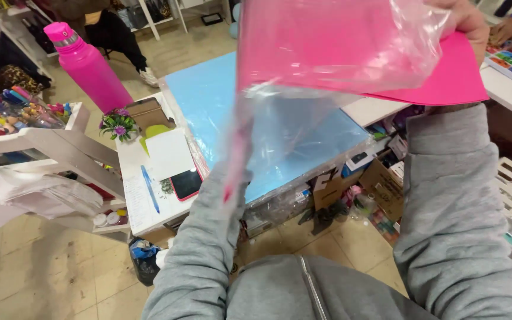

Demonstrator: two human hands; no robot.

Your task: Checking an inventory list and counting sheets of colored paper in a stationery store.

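We note a white counter point(161, 157) bearing blue sheets point(208, 95), above a worn tiled floor point(48, 272) (shelving alongside). Our right hand point(466, 24) grips the pink sheet point(445, 80), raised in a clear bag point(303, 89); left fingers are hidden.

Stationery or craft shop: white counter point(149, 207) with blue sheet stack point(220, 101), display shelf of coloured pens point(13, 109) left of it, stock boxes point(380, 184) underneath.
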